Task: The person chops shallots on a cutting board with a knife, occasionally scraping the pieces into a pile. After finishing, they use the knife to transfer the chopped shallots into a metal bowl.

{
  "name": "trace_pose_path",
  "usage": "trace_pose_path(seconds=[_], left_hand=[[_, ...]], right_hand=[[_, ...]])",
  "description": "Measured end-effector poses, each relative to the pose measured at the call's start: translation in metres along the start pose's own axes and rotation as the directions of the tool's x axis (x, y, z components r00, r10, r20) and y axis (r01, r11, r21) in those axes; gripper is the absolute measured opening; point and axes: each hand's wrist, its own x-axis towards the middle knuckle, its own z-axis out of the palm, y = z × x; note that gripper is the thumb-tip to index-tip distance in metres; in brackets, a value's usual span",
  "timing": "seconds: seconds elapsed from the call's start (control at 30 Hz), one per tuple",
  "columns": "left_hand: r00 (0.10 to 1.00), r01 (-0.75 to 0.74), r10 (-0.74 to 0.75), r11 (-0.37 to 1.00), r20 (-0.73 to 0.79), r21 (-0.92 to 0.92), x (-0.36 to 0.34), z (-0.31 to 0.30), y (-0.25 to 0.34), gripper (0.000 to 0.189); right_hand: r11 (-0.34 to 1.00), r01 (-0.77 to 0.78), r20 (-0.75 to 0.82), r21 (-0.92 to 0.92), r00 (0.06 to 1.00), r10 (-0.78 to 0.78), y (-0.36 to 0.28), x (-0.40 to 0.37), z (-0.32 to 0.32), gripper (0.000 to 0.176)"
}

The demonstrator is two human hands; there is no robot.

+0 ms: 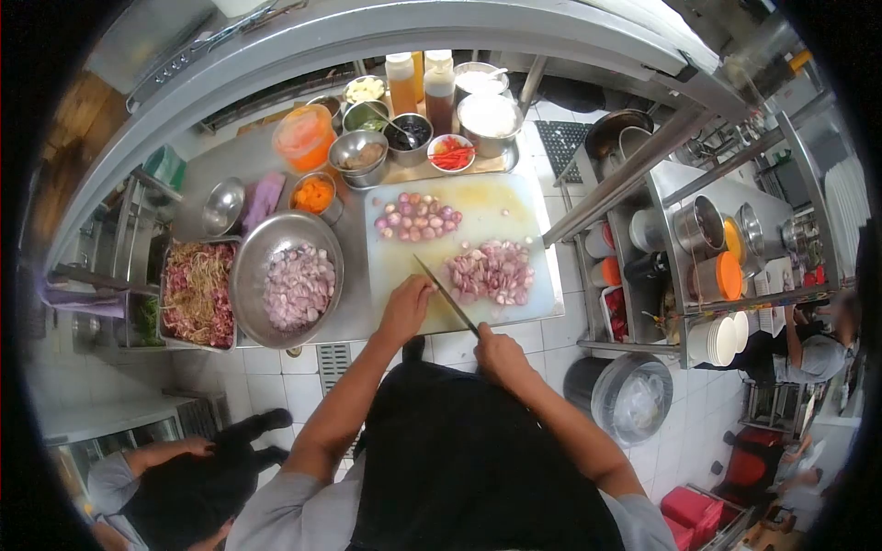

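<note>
The person's right hand [499, 354] is wrapped round the handle of a knife [447, 297], just off the near edge of the cutting board [390, 262]; the blade slants inward over the board. The left hand [407, 301] is by the near edge, fingers curled close beside the blade — whether they pinch anything cannot be told. Sliced shallots [493, 274] lie right of the knife, short of the right edge. To the left, a steel bowl [249, 275] of slices stands along the near edge of the table [354, 220], with a tray [195, 345] of reddish, stringy food toward the near left corner. Farther in, whole shallots [418, 217] cluster near the board's far left corner — open board surface stretches from them toward the right edge. Beyond the far edge stand a dish [450, 169] of red pieces and tall bottles [401, 87].
</note>
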Motion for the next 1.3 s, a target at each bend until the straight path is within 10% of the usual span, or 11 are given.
trace_pose_path(seconds=[1.3], left_hand=[[0.995,-0.086,0.087,0.996,-0.039,0.023,-0.003,0.0,0.003,0.014]], right_hand=[[0.997,-0.07,0.061,-0.013,0.996,0.071,-0.011,-0.018,-0.015,0.027]])
